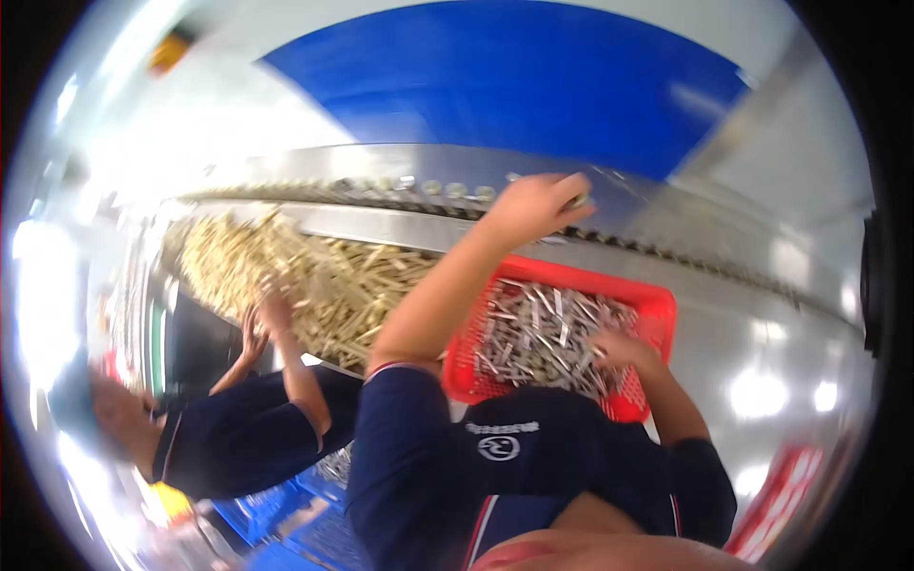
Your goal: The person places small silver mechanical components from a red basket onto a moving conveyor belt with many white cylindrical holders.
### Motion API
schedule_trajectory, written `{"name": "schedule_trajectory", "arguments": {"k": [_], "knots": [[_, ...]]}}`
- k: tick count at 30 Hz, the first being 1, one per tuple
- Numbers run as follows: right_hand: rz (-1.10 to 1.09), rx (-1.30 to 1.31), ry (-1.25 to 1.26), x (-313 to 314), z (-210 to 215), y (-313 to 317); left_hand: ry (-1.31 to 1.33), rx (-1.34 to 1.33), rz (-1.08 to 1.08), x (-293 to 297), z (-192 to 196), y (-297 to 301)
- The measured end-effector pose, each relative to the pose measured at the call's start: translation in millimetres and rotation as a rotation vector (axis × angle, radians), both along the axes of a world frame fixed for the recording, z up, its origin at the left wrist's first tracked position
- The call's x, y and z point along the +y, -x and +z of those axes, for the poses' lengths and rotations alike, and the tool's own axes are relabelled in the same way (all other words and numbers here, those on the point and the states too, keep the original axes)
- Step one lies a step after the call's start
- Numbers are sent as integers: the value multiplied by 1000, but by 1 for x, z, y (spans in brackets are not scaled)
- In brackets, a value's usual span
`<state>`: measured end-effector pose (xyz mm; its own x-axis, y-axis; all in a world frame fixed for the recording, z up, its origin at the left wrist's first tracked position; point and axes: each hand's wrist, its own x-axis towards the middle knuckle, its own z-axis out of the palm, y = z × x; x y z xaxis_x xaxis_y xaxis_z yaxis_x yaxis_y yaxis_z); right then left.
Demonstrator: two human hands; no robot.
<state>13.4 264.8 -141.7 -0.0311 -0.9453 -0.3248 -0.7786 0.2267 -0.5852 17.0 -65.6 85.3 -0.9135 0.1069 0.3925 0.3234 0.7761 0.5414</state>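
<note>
My left hand (541, 205) reaches out over the conveyor track (657, 249), its fingers curled around a small piece I cannot make out. In front of my body stands a red plastic basket (595, 276) full of thin silver and dull metallic sticks (543, 328). My right hand (617, 350) is down in the right part of this basket, against the sticks; its fingers are blurred, and what they hold, if anything, does not show. Several small pale round pieces (457, 190) sit along the track to the left of my left hand.
A large heap of pale yellow sticks (324, 285) lies on the metal worktop to the left. A co-worker in dark blue (252, 428) has both hands at that heap. Beyond the track is a blue panel (514, 76). Blue crates (328, 533) stand at lower left.
</note>
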Motion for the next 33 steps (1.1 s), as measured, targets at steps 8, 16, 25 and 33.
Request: {"name": "schedule_trajectory", "arguments": {"k": [8,16,25,33], "knots": [[-497,163,429,-106,131,61,160,-569,-183,10,-168,-129],[-339,439,778,-239,126,88,569,-77,294,-80,-114,-15],[-354,462,292,-194,105,120,276,216,333,-36,-22,12],[-554,82,418,-133,222,101,11,-659,-130,70,-151,-154]]}}
